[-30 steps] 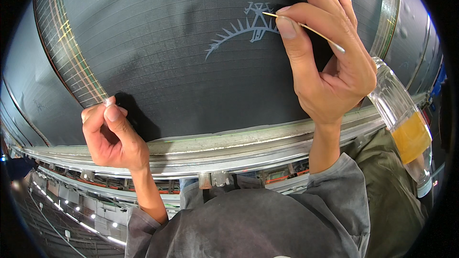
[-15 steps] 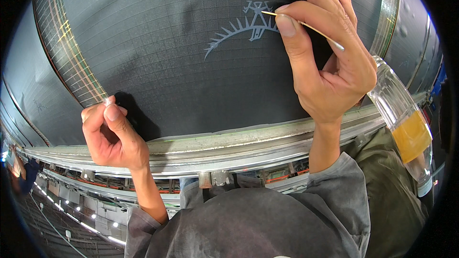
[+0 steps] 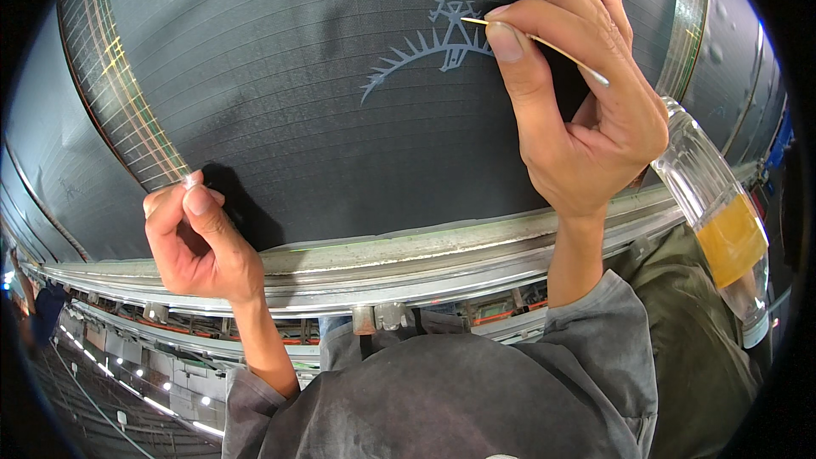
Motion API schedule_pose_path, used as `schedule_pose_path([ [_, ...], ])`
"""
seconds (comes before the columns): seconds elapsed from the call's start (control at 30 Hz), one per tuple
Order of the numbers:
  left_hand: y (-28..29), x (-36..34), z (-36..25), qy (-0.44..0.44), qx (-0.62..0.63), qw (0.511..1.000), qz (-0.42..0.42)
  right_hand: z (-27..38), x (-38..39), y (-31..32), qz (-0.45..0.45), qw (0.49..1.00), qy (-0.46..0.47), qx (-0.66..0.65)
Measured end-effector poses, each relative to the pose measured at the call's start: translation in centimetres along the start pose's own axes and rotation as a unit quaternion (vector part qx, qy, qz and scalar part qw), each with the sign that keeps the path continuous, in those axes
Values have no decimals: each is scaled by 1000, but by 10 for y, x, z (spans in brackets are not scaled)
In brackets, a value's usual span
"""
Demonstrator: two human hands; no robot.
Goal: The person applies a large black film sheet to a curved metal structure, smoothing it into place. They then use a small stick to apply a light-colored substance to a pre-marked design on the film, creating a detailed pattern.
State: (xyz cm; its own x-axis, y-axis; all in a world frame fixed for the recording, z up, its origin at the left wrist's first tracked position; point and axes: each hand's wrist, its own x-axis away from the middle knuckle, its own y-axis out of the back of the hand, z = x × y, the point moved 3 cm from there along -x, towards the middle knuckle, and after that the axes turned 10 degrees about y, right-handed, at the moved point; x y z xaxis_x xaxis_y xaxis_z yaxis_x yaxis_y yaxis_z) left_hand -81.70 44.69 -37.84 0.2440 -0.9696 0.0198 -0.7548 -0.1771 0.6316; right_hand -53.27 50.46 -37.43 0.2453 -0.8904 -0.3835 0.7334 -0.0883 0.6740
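Note:
A dark grey, finely ribbed sheet [image 3: 340,153] carries a pale blue-grey spiky arc design [image 3: 412,57] with a small figure on top. My right hand [image 3: 578,119] pinches a thin cotton swab [image 3: 568,59] between thumb and forefinger, other fingers raised. The stick's bare end lies over the figure; whether it touches is unclear. My left hand [image 3: 204,238] is closed in a pinch on a small translucent piece [image 3: 189,180], at the lower end of a gridded strip with coloured threads [image 3: 127,85]. Just right of my right hand is a slanted clear plastic bottle [image 3: 727,238] with yellow liquid.
A metal rail [image 3: 408,263] runs along the sheet's near edge, with machinery below. A second gridded strip [image 3: 684,17] crosses the upper right. A person in dark blue [image 3: 47,314] is partly visible at the far left edge. My grey shirt fills the bottom.
My right hand and the swab have shifted very slightly up and left. My left hand has barely moved. At the far left edge, the other person's arm has shifted.

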Motion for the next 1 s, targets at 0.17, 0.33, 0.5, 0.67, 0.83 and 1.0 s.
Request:
schedule_pose_path([
  [0.17, 2, 1, 2, 1, -6, 1000, 0, -3, 1, -1, 1, 1000, -1, -8],
  [0.33, 6, 0, -2, 45, 24, 999, 19, -6, -1, 5, -4, 999, -7, -37],
  [0.5, 15, 3, -52, -61, -151, 984, 73, 28, -2, 21, 42, 988, -22, -145],
  [0.67, 7, 11, -85, -18, 78, 977, 199, 73, 8, -5, -15, 954, -64, -291],
  [0.83, -8, 10, -82, -19, 117, 973, 198, 77, 17, -13, -58, 931, -104, -345],
  [1.0, -17, 9, -78, -38, 108, 973, 200, 69, 17, -9, -21, 929, -89, -358],
])
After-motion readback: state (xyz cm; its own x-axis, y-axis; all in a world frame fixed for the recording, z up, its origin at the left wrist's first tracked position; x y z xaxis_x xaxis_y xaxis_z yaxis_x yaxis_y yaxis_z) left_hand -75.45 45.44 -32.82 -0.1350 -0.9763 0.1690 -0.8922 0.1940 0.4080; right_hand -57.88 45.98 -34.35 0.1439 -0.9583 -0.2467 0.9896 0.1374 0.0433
